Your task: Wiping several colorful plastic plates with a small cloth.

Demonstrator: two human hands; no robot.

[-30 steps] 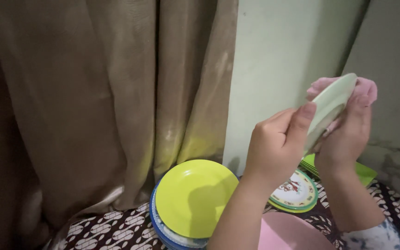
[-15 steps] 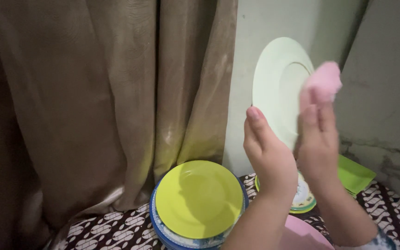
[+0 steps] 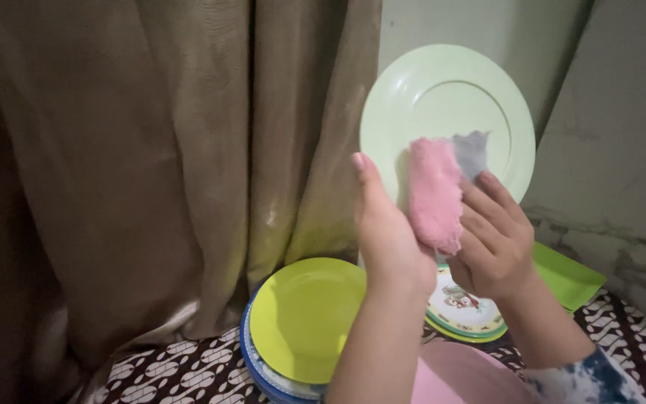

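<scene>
While the brown curtain (image 3: 151,164) fills the left half of the frame, you hold a pale green plate (image 3: 443,97) upright at upper centre, its face toward you. Your left hand (image 3: 386,232) grips its lower left rim. Your right hand (image 3: 491,239) clutches a pink cloth (image 3: 435,194) pressed against the plate's lower middle. Below, a lime plate (image 3: 304,318) tops a blue-rimmed stack at bottom centre on the patterned cloth (image 3: 166,370), with a small pictured plate (image 3: 465,307) just right of it.
</scene>
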